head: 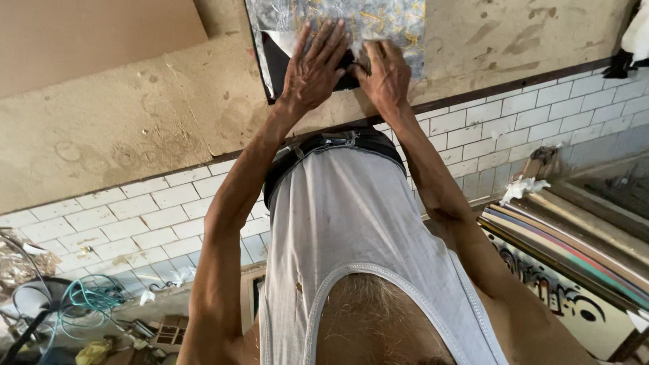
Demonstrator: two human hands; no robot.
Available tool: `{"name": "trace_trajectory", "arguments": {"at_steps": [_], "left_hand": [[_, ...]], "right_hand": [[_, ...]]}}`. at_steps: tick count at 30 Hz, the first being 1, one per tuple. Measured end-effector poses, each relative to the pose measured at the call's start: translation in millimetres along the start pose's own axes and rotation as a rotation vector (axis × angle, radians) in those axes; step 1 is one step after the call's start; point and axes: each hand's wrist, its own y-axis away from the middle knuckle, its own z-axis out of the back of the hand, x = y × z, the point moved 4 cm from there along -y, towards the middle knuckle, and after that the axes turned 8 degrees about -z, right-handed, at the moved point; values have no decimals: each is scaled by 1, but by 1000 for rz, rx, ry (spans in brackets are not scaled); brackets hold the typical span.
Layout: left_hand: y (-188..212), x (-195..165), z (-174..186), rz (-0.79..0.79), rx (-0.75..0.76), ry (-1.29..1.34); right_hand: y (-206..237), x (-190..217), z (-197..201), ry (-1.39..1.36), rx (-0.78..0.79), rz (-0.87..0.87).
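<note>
White undershirt (351,216) filled the foreground; beyond it, left hand (312,66) lay flat, fingers spread, on black sheet (278,62); right hand (387,73) pinched silvery patterned sheet (378,20).

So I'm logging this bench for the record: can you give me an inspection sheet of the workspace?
Surface: tan worktop, stained and scuffed, edged by a white tiled front.
Job's things: silvery patterned sheet over a black backing.
Clutter: stacked frames, crumpled paper, scraps on the floor.
Grippers: left hand flat on the sheet; right hand pressing its lower edge.
Cables: teal cord coiled on the floor.
Surroundings: fan at the lower left.
</note>
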Motion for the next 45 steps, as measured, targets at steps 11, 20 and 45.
{"name": "trace_trajectory", "arguments": {"at_steps": [11, 20, 45], "left_hand": [[-3, -2, 14, -1, 27, -8], [-57, -25, -11, -85, -46, 156], [-63, -26, -17, -34, -74, 106]], "right_hand": [[28, -181, 90, 140, -384, -373], [27, -26, 45, 69, -125, -22], [59, -149, 131, 174, -95, -263]]}}
